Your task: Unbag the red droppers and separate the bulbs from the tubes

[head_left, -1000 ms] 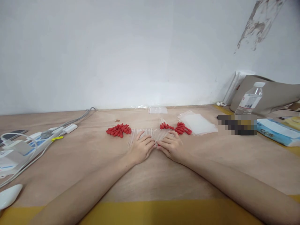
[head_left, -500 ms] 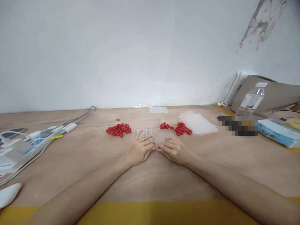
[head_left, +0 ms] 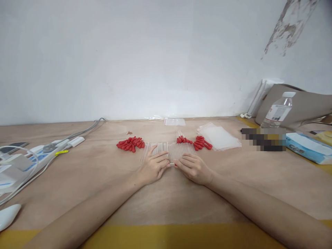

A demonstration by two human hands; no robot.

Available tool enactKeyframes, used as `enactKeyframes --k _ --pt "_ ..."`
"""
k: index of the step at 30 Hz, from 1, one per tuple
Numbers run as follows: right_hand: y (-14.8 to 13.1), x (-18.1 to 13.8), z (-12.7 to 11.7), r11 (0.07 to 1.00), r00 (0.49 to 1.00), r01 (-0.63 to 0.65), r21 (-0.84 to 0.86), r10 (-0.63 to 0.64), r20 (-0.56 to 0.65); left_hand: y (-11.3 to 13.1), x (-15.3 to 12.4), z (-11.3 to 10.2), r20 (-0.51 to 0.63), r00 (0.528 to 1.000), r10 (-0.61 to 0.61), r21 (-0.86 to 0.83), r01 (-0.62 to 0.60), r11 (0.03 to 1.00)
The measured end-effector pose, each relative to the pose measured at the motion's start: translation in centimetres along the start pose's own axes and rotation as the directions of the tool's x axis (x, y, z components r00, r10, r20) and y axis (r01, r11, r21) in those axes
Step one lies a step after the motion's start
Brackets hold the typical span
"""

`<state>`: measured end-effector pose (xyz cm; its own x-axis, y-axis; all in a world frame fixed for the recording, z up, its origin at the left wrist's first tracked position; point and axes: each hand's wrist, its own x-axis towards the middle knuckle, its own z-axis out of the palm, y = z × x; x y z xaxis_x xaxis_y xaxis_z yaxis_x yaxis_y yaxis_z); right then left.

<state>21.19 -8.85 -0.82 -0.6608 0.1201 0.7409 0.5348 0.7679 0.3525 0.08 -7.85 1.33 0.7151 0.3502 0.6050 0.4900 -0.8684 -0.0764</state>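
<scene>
In the head view a thin clear tube (head_left: 172, 164) spans the gap between my two hands, low over the table. My left hand (head_left: 155, 166) pinches its left end, with the index finger raised. At its right end my right hand (head_left: 194, 168) pinches a red rubber bulb (head_left: 176, 165), mostly hidden by the fingers. Just behind my hands lie rows of clear tubes (head_left: 181, 148). Red rubber bulbs (head_left: 130, 144) are heaped on the left, and another heap of red bulbs (head_left: 202, 143) is on the right. Between them are several tubes with red bulbs fitted, the droppers (head_left: 183, 139).
Clear plastic bags (head_left: 219, 135) are stacked at the back right, with a smaller bag (head_left: 174, 121) by the wall. A power strip (head_left: 38, 157) with cables and a white mouse (head_left: 9, 216) sit left. On the right stand a water bottle (head_left: 277, 111) and a tissue pack (head_left: 306, 148).
The hands are slightly nearer me, and more of the tube shows between them. The heaps of bulbs and the rows of tubes look unchanged.
</scene>
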Motion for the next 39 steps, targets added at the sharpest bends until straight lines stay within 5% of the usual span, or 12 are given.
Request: enactKeyframes --k 10,14,17,20,24,27,32,39 --pt "0.5 0.1 -2.2 0.996 0.995 0.082 -0.030 -0.084 -0.061 -0.5 -0.4 -0.1 -0.029 1.000 0.010 0.007 -0.010 1.000" --pt "2.0 -1.1 -2.3 0.977 0.973 -0.209 -0.049 0.203 -0.110 -1.1 -1.0 -0.1 -0.062 0.993 -0.099 0.037 0.101 0.994" --pt "3.9 -1.8 -1.8 0.862 0.854 -0.498 0.094 0.507 -0.119 -1.4 -1.1 0.4 -0.062 0.982 -0.178 0.035 0.180 0.983" --pt "6.3 -2.6 -1.7 0.667 0.667 -0.732 0.140 0.743 -0.054 -1.7 -0.6 1.1 -0.078 0.964 -0.256 0.059 0.260 0.964" --pt "9.0 -3.7 -1.9 0.426 0.434 -0.898 0.109 0.898 0.070 -2.1 1.0 1.4 -0.043 0.963 -0.268 0.110 0.271 0.956" --pt "9.8 -4.2 -1.9 0.320 0.333 -0.941 0.111 0.933 0.137 -2.2 2.6 1.7 -0.024 0.970 -0.242 0.094 0.243 0.965" --pt "9.6 -4.0 -2.1 0.302 0.311 -0.950 0.077 0.923 0.225 -1.6 4.0 2.6 0.024 0.978 -0.209 0.064 0.208 0.976" --pt "9.3 -3.6 -2.3 0.328 0.356 -0.931 0.157 0.911 0.208 -1.2 3.1 2.8 0.082 0.985 -0.153 0.001 0.153 0.988"
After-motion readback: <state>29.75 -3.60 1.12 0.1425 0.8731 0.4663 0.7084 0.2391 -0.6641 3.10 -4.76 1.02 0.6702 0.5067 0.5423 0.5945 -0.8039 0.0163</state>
